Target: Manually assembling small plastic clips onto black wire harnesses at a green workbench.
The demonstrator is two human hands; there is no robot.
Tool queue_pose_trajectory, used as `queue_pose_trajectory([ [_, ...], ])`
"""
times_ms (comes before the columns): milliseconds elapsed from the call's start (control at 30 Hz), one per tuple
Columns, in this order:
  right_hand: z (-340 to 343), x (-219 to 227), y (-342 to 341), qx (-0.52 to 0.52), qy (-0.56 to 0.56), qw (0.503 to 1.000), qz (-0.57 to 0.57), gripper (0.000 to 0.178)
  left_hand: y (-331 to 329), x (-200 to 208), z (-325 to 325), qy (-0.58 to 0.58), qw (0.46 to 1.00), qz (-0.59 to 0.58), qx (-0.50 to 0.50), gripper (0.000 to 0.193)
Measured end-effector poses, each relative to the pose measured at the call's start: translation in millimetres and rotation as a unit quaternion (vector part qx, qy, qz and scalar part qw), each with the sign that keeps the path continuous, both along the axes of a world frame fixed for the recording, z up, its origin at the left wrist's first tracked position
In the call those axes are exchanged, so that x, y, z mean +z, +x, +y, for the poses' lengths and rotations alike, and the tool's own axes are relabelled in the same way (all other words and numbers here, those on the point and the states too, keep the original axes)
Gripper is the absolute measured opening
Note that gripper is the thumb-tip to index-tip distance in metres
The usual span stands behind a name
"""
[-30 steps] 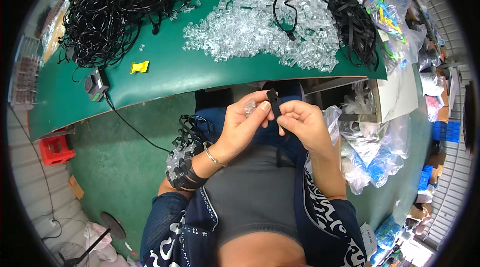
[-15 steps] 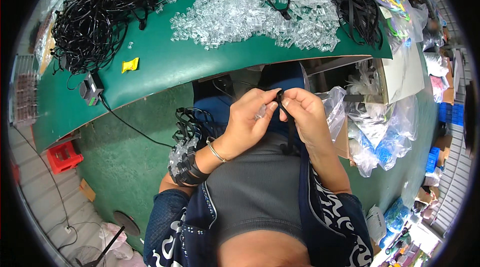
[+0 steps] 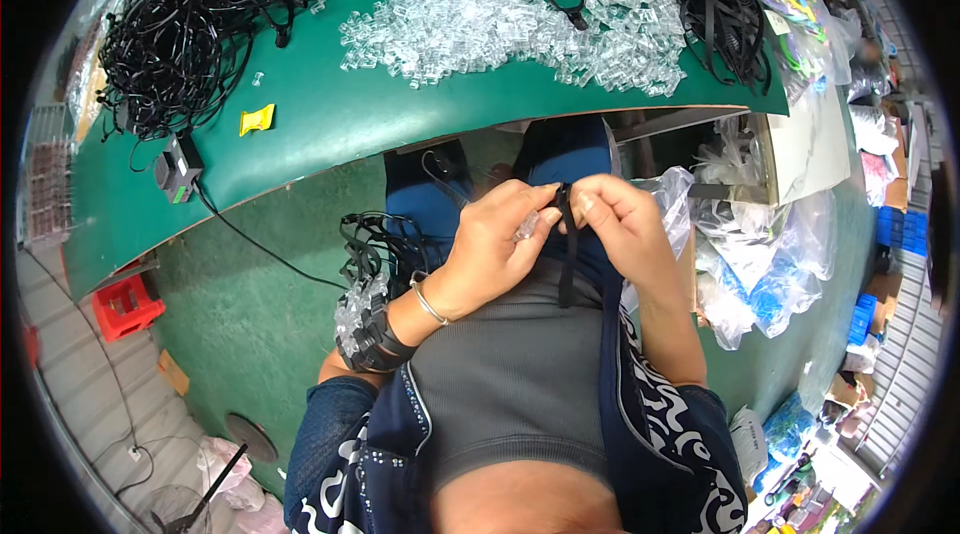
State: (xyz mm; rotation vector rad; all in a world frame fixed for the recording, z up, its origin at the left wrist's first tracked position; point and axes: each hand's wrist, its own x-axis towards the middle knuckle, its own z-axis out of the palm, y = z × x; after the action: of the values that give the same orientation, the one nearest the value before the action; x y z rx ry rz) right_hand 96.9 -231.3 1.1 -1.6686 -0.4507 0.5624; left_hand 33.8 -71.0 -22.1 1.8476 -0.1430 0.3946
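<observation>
In front of my torso, my left hand [image 3: 500, 239] pinches the upper end of a black strap [image 3: 570, 259] between thumb and forefinger. A small clear plastic piece [image 3: 527, 226] shows inside that hand's curled fingers. My right hand [image 3: 622, 224] pinches the same strap from the other side, fingertips almost meeting the left ones. The strap's tail hangs down over my grey top; its pinched end is mostly hidden. Around my left forearm hangs a bunch of black straps [image 3: 375, 339] with clear plastic pieces [image 3: 358, 314] on them.
Beyond my hands, a green table [image 3: 330, 124] bears a heap of clear plastic pieces [image 3: 450, 29], a tangle of black cords [image 3: 190, 34], black straps [image 3: 715, 9], a yellow wrapped packet [image 3: 257, 120] and a small black device [image 3: 180, 172] with a cable. Plastic bags [image 3: 740, 284] stand at the right.
My right hand has shifted slightly, its fingers closing more over the strap's upper end. The strap's tail now hangs straighter. My left hand stays nearly in place.
</observation>
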Motion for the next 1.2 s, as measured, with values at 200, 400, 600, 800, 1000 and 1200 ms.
queue_pose_trajectory([
  [200,-13,14,14,0.083,0.049,0.983,0.16,0.016,3,11,22,-0.074,0.981,0.06,-0.167,0.014],
  [400,-14,6,12,0.111,0.023,0.986,0.121,0.005,5,7,27,-0.113,0.956,0.107,-0.249,0.013],
  [600,-6,-1,34,-0.129,-0.018,0.972,-0.194,0.006,5,21,26,-0.207,0.932,0.201,-0.218,0.014],
  [800,8,-42,4,-0.006,0.187,0.979,0.087,0.028,10,9,29,-0.255,0.924,0.234,-0.162,0.012],
  [1000,-17,-8,45,-0.242,0.367,0.892,0.108,0.022,2,22,24,-0.286,0.864,0.3,-0.285,0.013],
  [1200,-18,17,31,-0.073,0.211,0.972,0.068,0.02,14,16,22,-0.208,0.923,0.26,-0.192,0.014],
])
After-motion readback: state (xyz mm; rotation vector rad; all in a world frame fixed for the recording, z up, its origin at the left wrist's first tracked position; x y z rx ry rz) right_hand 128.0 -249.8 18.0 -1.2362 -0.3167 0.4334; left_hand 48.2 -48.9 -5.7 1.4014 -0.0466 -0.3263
